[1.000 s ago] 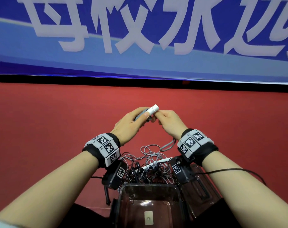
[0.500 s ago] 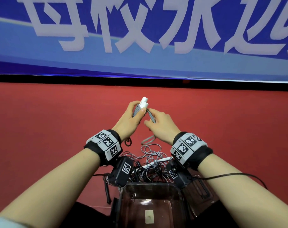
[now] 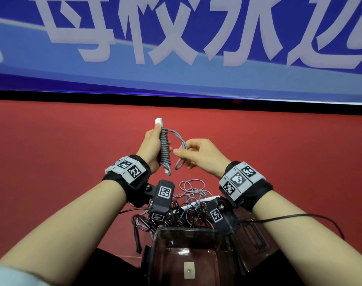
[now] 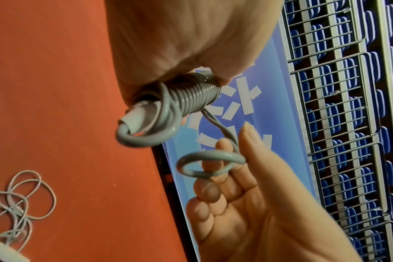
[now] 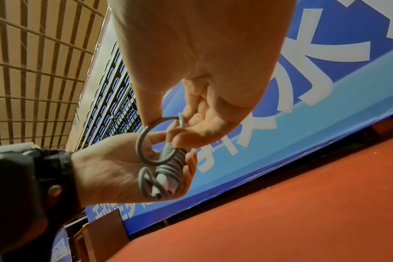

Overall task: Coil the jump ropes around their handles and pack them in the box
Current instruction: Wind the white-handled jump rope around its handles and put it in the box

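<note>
Nearly wound, the grey rope coils on white handles gripped in the left hand, while the right hand, just beside the handles, pinches the last loop, best tucked snugly under a coil.

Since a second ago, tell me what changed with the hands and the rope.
The left hand turned the coiled handles from lying sideways to upright. The right hand left the bundle's tip, moved right and now pinches the loose end loop. The left hand's grip, the tangled ropes and the box stayed as they were.

Grey rope coils on white handles, over a red floor.
</note>
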Motion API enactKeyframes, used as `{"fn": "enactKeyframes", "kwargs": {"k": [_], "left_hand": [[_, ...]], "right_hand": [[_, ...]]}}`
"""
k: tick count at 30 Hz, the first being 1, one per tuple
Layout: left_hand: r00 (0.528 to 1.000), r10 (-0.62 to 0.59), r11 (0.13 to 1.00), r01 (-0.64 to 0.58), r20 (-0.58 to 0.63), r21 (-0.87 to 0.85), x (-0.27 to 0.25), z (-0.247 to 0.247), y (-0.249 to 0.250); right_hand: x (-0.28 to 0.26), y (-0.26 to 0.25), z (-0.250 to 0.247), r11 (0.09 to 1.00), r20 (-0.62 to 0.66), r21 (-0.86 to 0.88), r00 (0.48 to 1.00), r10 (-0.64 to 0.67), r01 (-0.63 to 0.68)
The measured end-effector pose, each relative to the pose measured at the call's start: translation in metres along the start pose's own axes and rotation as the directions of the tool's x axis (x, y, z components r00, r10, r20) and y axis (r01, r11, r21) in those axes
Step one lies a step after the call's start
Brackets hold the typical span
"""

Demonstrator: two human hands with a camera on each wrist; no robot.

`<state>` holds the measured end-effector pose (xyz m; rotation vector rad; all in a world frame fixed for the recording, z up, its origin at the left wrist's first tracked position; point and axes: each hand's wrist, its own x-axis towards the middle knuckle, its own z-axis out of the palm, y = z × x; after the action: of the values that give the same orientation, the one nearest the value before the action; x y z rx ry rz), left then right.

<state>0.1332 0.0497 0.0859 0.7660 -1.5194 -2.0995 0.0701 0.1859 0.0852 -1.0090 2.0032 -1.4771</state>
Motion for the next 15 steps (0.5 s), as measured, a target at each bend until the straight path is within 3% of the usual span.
{"fn": "enactKeyframes", "kwargs": {"k": [5,8,11,15], "left_hand": [[0.999,-0.035,0.999,0.035,0.014,-0.016,-0.002,0.001,0.0],[0.999,-0.049,0.998,0.049,0.019,-0.039,-0.002,0.004,-0.003],[0.999,-0.047,0.997,0.048,0.02,-0.052,-0.002,0.007,-0.005],[0.997,-0.071,0.996,0.071,0.009,-0.059,-0.002,0.006,-0.006]], "right_hand": [[0.001,0.006,0.002,0.996,-0.131,-0.082,0.99,-0.048,0.038],[0.002,0.005,0.005,1.0,-0.164,-0.012,0.986,-0.008,0.006],[0.001,0.001,0.009,0.99,-0.124,0.129,0.99,0.074,-0.058],[-0.004,-0.002,0.013,0.923,0.03,0.32,0.976,0.216,-0.214]]}}
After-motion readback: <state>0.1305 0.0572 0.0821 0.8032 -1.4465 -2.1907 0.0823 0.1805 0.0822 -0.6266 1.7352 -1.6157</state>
